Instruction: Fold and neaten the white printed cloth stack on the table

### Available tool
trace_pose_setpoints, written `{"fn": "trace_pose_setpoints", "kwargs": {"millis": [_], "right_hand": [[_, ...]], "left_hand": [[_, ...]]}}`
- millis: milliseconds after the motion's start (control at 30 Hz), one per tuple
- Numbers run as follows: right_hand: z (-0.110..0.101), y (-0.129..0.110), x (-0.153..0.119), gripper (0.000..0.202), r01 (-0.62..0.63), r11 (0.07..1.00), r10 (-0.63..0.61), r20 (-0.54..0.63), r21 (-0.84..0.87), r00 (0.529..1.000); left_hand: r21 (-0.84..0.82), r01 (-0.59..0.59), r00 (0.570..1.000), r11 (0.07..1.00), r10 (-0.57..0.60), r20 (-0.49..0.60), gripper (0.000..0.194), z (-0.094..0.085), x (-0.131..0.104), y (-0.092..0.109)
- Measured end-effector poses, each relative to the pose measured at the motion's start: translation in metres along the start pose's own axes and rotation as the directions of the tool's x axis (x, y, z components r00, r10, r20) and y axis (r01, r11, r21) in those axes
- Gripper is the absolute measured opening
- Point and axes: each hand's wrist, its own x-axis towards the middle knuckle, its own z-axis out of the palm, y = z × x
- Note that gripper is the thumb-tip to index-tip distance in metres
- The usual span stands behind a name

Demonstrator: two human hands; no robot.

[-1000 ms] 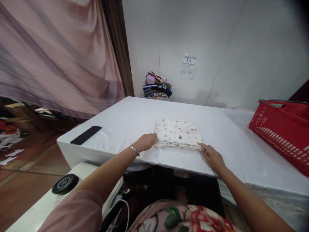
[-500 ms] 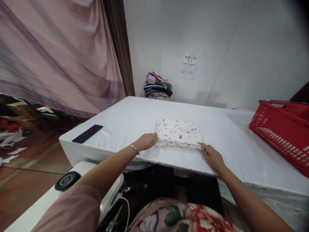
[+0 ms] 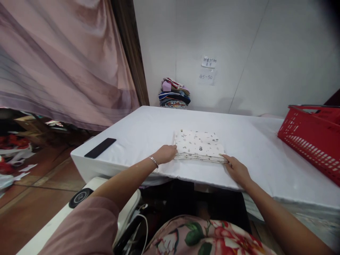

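A folded white cloth (image 3: 198,143) with small dark prints lies on the white-covered table (image 3: 148,127), its layered edge facing me. My left hand (image 3: 167,153) is closed on the cloth's left near edge, with a silver bracelet on the wrist. At the right near corner, my right hand (image 3: 236,170) pinches the folded layers between thumb and fingers. Both hands rest low at the tabletop, and the cloth lies flat between them.
A dark flat phone-like slab (image 3: 101,148) lies at the table's left. On the right stands a red plastic basket (image 3: 308,141). Folded fabrics (image 3: 174,94) are stacked behind the table by the wall. A round black object (image 3: 80,197) sits on a white surface at lower left.
The view has shifted slightly. My hands still hold the same two sides of the cloth, which looks unchanged in its folds.
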Motion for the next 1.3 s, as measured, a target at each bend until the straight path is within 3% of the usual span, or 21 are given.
{"fn": "trace_pose_setpoints", "kwargs": {"millis": [233, 467, 800, 1033, 1300], "right_hand": [[0.000, 0.000, 0.000, 0.043, -0.004, 1.000, 0.004, -0.008, -0.004, 1.000], [0.000, -0.001, 0.000, 0.040, -0.012, 1.000, 0.012, -0.001, -0.012, 1.000], [-0.007, -0.009, 0.005, 0.038, -0.018, 0.999, 0.020, 0.031, -0.042, 0.999], [-0.016, 0.011, 0.007, 0.036, -0.040, 0.997, 0.040, -0.008, -0.063, 0.999], [-0.020, 0.016, 0.008, 0.043, -0.009, 0.994, 0.018, 0.085, -0.108, 0.996]], "left_hand": [[0.063, -0.003, 0.997, 0.998, 0.008, -0.082, 0.017, -0.004, -0.002, 0.000], [0.042, 0.097, 0.993, 0.994, -0.094, -0.066, 0.015, 0.016, -0.013, 0.014], [-0.125, 0.199, 0.960, 0.972, -0.219, -0.173, 0.024, 0.021, -0.020, 0.024], [-0.161, 0.124, 0.961, 0.979, -0.159, -0.225, 0.016, 0.027, -0.012, 0.039], [-0.205, 0.109, 0.904, 0.973, -0.183, -0.387, 0.019, 0.040, -0.015, 0.048]]}}
